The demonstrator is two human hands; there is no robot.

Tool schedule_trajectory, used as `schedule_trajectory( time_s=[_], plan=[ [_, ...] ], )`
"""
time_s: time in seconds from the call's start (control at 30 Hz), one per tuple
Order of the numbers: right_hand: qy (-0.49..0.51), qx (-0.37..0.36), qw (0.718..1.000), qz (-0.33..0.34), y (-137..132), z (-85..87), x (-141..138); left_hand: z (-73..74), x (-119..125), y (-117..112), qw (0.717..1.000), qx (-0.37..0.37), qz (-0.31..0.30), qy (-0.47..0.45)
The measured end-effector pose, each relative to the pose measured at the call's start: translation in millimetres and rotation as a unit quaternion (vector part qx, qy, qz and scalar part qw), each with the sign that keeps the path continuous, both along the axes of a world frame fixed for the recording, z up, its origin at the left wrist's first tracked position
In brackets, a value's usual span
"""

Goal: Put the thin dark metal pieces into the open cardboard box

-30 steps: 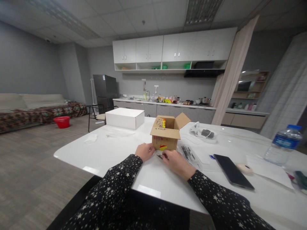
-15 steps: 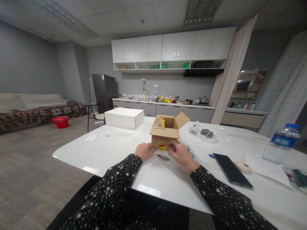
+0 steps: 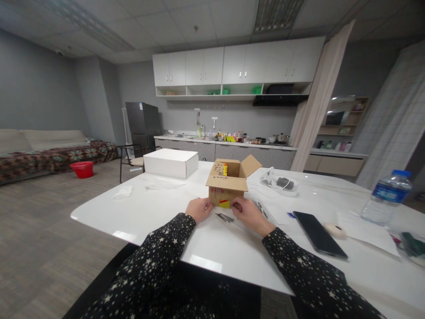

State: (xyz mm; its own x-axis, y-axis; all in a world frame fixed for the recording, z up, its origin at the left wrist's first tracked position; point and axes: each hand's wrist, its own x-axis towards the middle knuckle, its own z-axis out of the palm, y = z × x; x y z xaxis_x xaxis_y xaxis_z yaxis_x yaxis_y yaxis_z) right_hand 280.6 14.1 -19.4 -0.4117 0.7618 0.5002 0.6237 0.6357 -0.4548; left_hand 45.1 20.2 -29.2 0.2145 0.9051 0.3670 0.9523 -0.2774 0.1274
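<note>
Both hands rest on the white bench (image 3: 159,208), just in front of the small open cardboard box (image 3: 227,184).

Left hand (image 3: 198,208): fingers curled narrow, fingertips at the lower left corner of the box front. Position matches the earlier views; whether it pinches anything cannot be determined at this size.

Thin metal pins (image 3: 225,217): a small bundle, possibly nails, lies on the bench between the hands, just before the box. A second ago the right hand covered it; it now lies exposed and untouched.

Right hand (image 3: 247,212): it has lifted off the bundle and moved up to the box front, fingertips pinched at the lower right of the printed face. Any item held there is too small to confirm.

The change suggests the pins are being handled one at a time at the box.

Further right, well apart, lie a black phone (image 3: 319,234) and a water bottle (image 3: 385,197).
</note>
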Motion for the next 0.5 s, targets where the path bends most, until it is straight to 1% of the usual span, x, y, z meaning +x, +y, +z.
schedule_trajectory(
  time_s=[0.23,0.5],
  plan=[
    [0.056,-0.004,0.998,-0.004,-0.9,2.2,-0.1,0.2,0.1,-0.3,1.000,-0.002,0.001,-0.001],
    [0.035,0.020,0.999,0.026,-9.9,10.5,-1.6,-1.4,1.2,2.0,1.000,-0.001,-0.004,0.001]
  ],
)
